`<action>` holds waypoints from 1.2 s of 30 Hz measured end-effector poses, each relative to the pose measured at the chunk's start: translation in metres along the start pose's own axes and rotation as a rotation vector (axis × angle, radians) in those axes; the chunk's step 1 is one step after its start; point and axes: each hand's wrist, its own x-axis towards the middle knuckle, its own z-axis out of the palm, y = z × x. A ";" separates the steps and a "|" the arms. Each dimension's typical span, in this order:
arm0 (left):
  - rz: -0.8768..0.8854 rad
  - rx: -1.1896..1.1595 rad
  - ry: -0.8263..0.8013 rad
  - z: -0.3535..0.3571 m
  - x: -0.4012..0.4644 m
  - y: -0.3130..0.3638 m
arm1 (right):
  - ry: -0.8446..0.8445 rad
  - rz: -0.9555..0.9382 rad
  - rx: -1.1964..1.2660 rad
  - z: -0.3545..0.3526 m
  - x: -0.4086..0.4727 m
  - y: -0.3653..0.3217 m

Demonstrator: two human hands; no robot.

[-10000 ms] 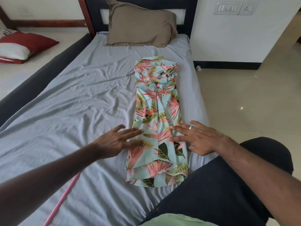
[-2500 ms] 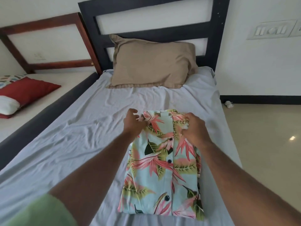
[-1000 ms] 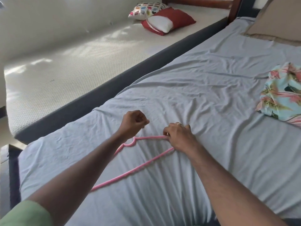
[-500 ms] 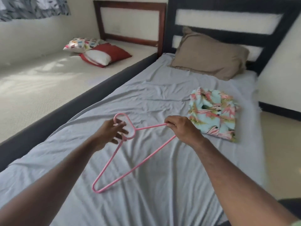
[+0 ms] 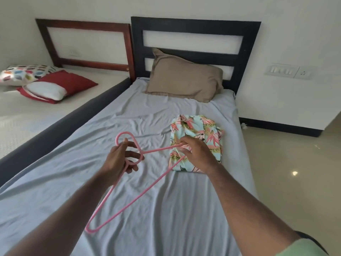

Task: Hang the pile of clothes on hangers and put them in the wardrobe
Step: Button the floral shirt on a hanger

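Note:
A thin pink hanger [image 5: 129, 198] is held up above the grey bed sheet [image 5: 77, 174]. My left hand [image 5: 120, 159] grips it at the hook and neck. My right hand [image 5: 197, 154] pinches the hanger's right shoulder end between thumb and fingers. The hanger's far left corner hangs low toward me. A folded floral shirt [image 5: 201, 133], pale blue with pink and green leaves, lies on the sheet right behind my right hand, near the bed's right edge.
A tan pillow [image 5: 184, 78] leans against the dark headboard [image 5: 195, 34]. A second bed [image 5: 27, 111] with a red and white cushion [image 5: 57, 85] lies to the left. Tiled floor [image 5: 295, 167] runs along the right of the bed.
The hanger went from lying on the sheet to held in both hands, then carried right toward the folded shirt. My view turned back toward the headboard.

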 end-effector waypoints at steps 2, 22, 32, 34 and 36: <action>-0.013 0.014 0.032 0.002 0.007 -0.012 | -0.039 0.027 -0.005 0.001 -0.005 0.016; 0.001 -0.010 -0.011 -0.012 0.017 0.011 | -0.040 -0.001 -0.092 0.032 -0.002 0.043; 0.135 -0.018 0.278 -0.016 0.019 -0.012 | -0.480 0.124 -0.602 0.024 -0.027 0.068; 0.127 -0.011 0.293 -0.012 0.017 -0.012 | -0.454 0.104 -0.682 0.029 -0.023 0.059; 0.110 -0.001 0.298 -0.010 0.015 -0.012 | -0.418 0.137 -0.687 0.028 -0.020 0.047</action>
